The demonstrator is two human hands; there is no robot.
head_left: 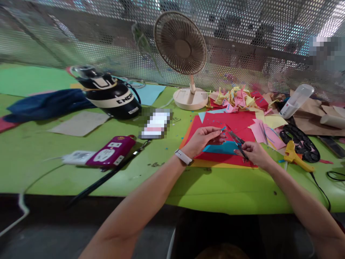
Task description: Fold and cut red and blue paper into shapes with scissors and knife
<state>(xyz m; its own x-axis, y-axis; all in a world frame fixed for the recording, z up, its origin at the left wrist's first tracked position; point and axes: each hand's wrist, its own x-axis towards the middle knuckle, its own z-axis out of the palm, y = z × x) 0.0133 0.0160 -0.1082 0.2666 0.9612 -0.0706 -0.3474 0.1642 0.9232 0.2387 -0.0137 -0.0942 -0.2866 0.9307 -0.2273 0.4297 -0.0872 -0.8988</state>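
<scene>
My left hand pinches a small strip of blue paper between thumb and fingertips; a pale watch sits on that wrist. In my right hand are dark scissors, their blades pointing up and left toward the blue strip. Whether the blades touch the strip I cannot tell. Beneath both hands lie a blue paper piece and red paper sheets, with an orange-yellow sheet showing at the lower edge. Tiny blue scraps are scattered on the red paper.
Behind the sheets stand a beige fan and a heap of folded paper scraps. A yellow glue gun and a black tray lie at right. Leftward are a phone, a purple power strip and a black jug.
</scene>
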